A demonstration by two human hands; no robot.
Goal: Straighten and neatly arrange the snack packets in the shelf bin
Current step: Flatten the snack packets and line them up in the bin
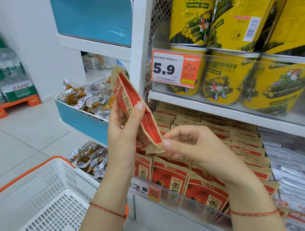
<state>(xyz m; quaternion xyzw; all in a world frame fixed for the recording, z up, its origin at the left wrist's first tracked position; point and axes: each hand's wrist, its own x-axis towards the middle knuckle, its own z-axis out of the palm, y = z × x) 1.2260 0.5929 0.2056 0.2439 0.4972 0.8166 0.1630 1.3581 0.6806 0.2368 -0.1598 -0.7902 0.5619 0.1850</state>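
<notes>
The shelf bin [179,192] at five o'clock holds rows of red packets [204,192]. Above it, toward centre, the left hand [122,131] grips one raised packet [141,118]; the right hand [190,145] pinches its lower corner.

My left hand [122,131] covers the middle print of the held snack packet [139,114], and my right fingers [166,144] hide its lower corner. My forearms and the clear bin front [179,196] obscure the front packet row [169,176]. The white basket [43,198] is cut off by the bottom edge.
</notes>
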